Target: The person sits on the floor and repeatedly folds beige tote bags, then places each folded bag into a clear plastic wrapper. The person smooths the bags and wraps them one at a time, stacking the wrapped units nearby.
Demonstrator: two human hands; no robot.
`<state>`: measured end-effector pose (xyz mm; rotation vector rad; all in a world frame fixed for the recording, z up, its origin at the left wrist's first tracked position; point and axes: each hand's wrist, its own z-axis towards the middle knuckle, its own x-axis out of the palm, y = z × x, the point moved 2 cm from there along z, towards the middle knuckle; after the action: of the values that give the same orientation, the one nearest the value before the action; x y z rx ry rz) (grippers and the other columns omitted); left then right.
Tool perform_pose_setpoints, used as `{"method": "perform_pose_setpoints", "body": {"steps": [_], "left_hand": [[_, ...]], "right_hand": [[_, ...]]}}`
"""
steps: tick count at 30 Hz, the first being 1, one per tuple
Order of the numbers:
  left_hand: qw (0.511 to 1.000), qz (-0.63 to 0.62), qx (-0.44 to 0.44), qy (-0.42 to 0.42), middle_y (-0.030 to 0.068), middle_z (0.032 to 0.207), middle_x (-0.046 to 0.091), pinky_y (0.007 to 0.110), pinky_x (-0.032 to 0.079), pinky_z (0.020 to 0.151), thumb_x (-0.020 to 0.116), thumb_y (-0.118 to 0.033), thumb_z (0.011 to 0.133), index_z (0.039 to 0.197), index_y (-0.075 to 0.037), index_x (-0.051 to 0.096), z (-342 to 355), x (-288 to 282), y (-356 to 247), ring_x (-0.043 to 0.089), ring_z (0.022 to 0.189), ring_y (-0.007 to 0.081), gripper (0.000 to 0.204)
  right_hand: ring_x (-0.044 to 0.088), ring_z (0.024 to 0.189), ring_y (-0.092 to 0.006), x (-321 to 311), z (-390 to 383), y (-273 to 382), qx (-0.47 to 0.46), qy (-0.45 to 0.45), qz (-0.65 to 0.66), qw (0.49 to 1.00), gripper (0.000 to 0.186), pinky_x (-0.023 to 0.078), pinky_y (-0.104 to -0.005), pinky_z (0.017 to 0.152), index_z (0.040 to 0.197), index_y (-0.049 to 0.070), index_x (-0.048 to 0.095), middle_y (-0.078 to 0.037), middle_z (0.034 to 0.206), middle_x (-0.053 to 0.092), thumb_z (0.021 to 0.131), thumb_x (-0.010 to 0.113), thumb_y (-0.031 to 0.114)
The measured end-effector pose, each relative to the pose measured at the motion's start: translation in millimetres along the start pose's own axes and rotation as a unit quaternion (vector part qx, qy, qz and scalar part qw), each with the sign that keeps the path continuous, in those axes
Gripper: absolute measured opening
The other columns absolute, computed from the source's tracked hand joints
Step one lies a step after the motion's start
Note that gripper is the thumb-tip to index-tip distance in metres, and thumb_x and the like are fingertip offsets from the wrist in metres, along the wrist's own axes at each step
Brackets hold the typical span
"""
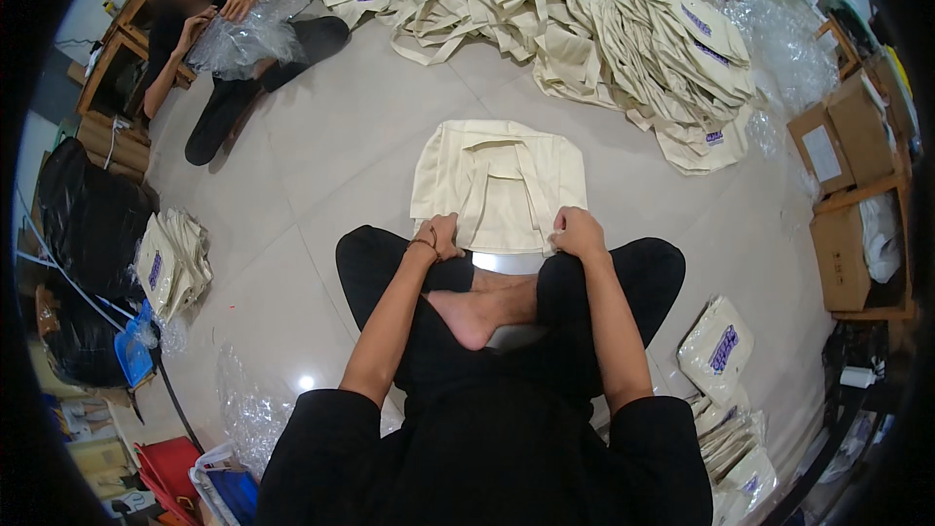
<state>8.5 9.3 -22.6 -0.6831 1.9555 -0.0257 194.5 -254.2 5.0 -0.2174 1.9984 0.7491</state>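
A cream canvas tote bag (502, 190) lies flat on the tiled floor in front of my crossed legs, its handles lying over the upper face. My left hand (443, 236) grips the bag's near left corner, fingers curled at the edge. At the near right corner my right hand (579, 232) pinches the cloth between thumb and fingers. The bag's near edge reaches toward my shins. No print shows on the side facing up.
A big heap of cream totes (584, 29) with purple prints spreads across the far side. Folded bags (173, 263) stand at left, more bags (718, 349) at lower right. Clear plastic (253, 409) lies lower left. Cardboard boxes (840, 141) line the right. A seated co-worker (209, 49) handles plastic.
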Motion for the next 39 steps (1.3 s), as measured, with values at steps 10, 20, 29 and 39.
{"method": "perform_pose_setpoints", "body": {"steps": [10,20,29,39], "left_hand": [[0.997,-0.051,-0.047,-0.030,0.0240,0.106,0.074,0.047,0.054,0.094,0.080,-0.032,0.088,0.109,0.001,0.067,8,-11,3,0.069,0.106,0.0422,0.041],[0.999,-0.027,-0.010,-0.034,0.0258,0.110,0.073,0.047,0.053,0.097,0.082,-0.046,0.081,0.114,0.000,0.067,10,-7,7,0.069,0.107,0.0430,0.059],[0.998,0.011,-0.029,0.045,0.0265,0.115,0.071,0.047,0.053,0.099,0.082,-0.049,0.082,0.120,0.002,0.067,12,-14,-2,0.067,0.112,0.0420,0.065],[0.997,-0.023,-0.008,-0.074,0.0260,0.122,0.066,0.048,0.050,0.101,0.086,-0.039,0.080,0.127,-0.001,0.058,-3,-15,-7,0.062,0.118,0.0428,0.067]], "right_hand": [[0.063,0.118,-0.0307,16,15,13,-0.079,0.062,-0.092,0.991,0.032,0.055,-0.0479,0.098,0.106,0.011,0.076,-0.011,0.120,0.063,0.075,0.082,0.014],[0.068,0.110,-0.0346,19,8,12,-0.035,0.029,-0.033,0.998,0.016,0.055,-0.0458,0.094,0.092,0.008,0.077,-0.017,0.114,0.068,0.079,0.070,0.003],[0.070,0.096,-0.0365,22,30,11,-0.119,-0.080,0.063,0.988,0.012,0.056,-0.0445,0.089,0.085,0.008,0.077,-0.015,0.098,0.069,0.078,0.071,0.000],[0.066,0.103,-0.0419,33,9,22,-0.178,-0.003,-0.090,0.980,0.025,0.057,-0.0472,0.090,0.096,-0.004,0.072,-0.026,0.113,0.059,0.074,0.076,0.008]]}}
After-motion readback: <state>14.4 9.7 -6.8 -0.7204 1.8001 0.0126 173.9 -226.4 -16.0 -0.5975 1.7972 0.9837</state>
